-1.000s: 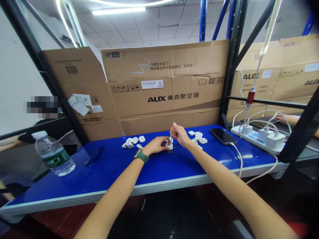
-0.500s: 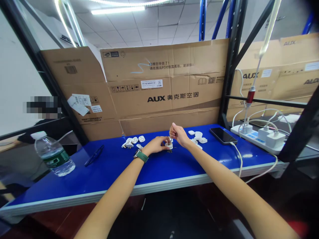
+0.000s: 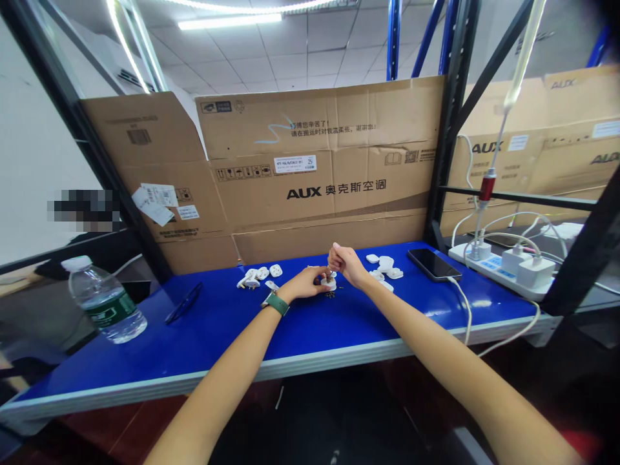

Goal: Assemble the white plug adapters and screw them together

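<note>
My left hand (image 3: 310, 282), with a green-strapped watch on its wrist, pinches a small white plug part (image 3: 330, 285) on the blue table. Close above that part, my right hand (image 3: 346, 263) is closed in a fist around what looks like a small screwdriver, mostly hidden by the fingers. Tiny dark screws (image 3: 330, 295) lie just in front of the plug part. Left of my hands is a group of white plug pieces (image 3: 252, 278), some with pins showing. Another group of white plug covers (image 3: 386, 263) lies beyond my right wrist.
A black phone (image 3: 431, 263) on a white cable lies to the right, near a power strip (image 3: 494, 263) with chargers. At the left are folded glasses (image 3: 184, 303) and a water bottle (image 3: 104, 300). A cardboard sheet (image 3: 320, 219) stands behind. One person sits beyond, far left.
My right fist has shifted slightly left and down, and its wrist has turned a little. The left hand keeps its hold on the plug part.
</note>
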`<action>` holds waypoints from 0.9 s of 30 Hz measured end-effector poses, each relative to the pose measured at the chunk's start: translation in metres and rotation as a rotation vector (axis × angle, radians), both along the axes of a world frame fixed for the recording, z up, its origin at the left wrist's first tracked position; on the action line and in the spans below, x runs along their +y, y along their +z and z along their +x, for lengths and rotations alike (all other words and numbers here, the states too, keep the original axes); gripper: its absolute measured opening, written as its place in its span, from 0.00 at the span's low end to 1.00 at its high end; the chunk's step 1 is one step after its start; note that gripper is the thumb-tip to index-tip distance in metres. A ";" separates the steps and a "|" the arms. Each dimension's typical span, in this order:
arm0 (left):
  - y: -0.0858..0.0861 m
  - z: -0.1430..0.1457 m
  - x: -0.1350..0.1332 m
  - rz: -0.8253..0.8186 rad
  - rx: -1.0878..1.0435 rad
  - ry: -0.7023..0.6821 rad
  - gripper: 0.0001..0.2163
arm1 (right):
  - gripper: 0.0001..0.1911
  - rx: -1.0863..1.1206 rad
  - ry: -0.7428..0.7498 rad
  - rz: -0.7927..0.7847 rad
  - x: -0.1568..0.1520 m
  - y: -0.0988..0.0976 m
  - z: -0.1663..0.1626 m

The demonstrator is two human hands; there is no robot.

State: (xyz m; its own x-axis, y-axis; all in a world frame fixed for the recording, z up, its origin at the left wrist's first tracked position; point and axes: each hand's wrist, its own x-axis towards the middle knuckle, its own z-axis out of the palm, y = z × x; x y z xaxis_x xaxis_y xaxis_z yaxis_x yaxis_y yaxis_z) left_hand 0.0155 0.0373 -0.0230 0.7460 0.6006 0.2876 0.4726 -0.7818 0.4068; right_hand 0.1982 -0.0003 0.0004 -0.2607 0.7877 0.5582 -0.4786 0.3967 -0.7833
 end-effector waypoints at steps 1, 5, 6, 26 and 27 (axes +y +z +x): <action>-0.001 0.000 0.001 -0.002 -0.002 -0.003 0.22 | 0.31 0.007 0.000 0.009 0.000 0.000 0.000; -0.001 0.000 0.002 -0.005 -0.004 -0.006 0.21 | 0.31 0.028 0.001 0.033 -0.002 0.002 0.000; -0.001 0.000 0.002 -0.006 -0.003 -0.005 0.20 | 0.31 0.029 0.001 0.034 -0.002 0.002 0.000; 0.008 0.000 -0.006 -0.037 -0.083 0.011 0.17 | 0.31 0.080 -0.038 -0.009 -0.003 0.008 0.008; 0.009 0.001 -0.006 -0.025 -0.098 0.014 0.17 | 0.31 0.082 -0.046 -0.011 -0.003 0.009 0.008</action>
State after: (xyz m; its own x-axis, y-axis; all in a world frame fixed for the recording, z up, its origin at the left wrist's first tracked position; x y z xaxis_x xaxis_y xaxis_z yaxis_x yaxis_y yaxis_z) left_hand 0.0161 0.0310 -0.0141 0.7062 0.6192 0.3434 0.4407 -0.7640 0.4713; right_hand 0.2063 -0.0029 0.0091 -0.1781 0.8040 0.5674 -0.5224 0.4114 -0.7469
